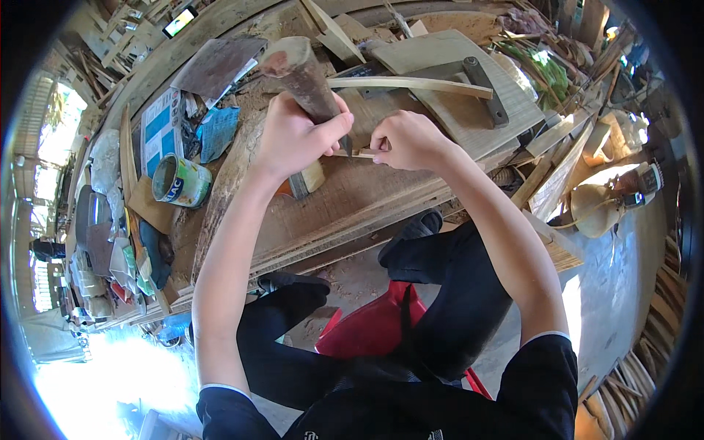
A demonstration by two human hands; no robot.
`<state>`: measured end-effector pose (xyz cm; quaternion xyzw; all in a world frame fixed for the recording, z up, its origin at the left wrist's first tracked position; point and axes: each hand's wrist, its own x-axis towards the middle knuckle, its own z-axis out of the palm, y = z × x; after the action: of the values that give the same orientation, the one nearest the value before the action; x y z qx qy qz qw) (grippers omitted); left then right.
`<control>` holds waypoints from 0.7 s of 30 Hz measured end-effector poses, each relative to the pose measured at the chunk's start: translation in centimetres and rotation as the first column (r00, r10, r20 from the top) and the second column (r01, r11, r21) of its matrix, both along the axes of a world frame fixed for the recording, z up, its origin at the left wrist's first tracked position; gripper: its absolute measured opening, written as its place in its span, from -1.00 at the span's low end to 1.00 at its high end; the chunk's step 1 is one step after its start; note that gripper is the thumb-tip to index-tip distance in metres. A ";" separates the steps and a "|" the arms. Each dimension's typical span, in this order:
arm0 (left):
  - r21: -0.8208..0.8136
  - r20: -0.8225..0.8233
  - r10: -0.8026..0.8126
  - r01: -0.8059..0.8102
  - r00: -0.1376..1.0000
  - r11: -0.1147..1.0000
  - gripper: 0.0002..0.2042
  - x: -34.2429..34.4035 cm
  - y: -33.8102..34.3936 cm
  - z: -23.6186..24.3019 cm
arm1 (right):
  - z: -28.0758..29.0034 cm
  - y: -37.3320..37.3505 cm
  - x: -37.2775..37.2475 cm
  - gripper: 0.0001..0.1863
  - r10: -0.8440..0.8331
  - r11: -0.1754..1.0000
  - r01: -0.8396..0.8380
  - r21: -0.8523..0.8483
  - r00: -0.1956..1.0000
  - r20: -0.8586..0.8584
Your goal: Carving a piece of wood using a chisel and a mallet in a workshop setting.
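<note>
A tapered tool (310, 88) is gripped in the left hand (295, 141), a wooden strip (362, 153) pinched in the right hand (413, 141). What an open green tin (195, 183) holds cannot be told.

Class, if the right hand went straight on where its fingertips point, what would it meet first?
Likely the right hand would meet the tapered tool in the left hand, near its lower tip; depth is unclear.

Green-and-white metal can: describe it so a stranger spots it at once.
Find the wide brown wooden workbench in front of the seated person, then move left past the bare left hand. Just below the creased blue sheet sits the green-and-white metal can. Its round open mouth and curved wall set it apart from the flat blue-and-white sheet above it.
</note>
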<state>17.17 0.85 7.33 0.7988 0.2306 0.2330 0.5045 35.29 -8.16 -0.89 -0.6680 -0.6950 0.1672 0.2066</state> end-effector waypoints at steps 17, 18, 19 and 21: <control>-0.095 0.043 0.030 -0.026 0.999 0.995 -0.87 0.8 0.4 -0.6 | 3.0 0.0 -0.7 -0.77 0.024 0.999 -0.024 -0.032 0.999 0.027; -0.036 0.023 -0.004 0.005 1.000 0.999 -0.88 0.8 0.6 -0.8 | 4.2 -0.1 -0.8 -0.68 -0.033 0.983 0.066 0.173 0.982 -0.188; 0.113 0.041 0.005 -0.010 0.999 0.994 -0.86 0.9 0.6 -0.9 | 5.4 -0.2 -1.0 -0.59 -0.094 0.929 0.225 0.293 0.911 -0.401; 0.178 -0.061 0.027 -0.016 0.998 0.984 -0.84 1.2 0.3 -1.1 | 7.5 -0.1 -1.7 -0.49 0.298 0.798 0.312 0.515 0.538 -0.788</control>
<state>18.38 1.13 6.26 0.8448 0.2334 0.2329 0.4214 33.58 -8.24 6.63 -0.4031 -0.5193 0.2361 0.7156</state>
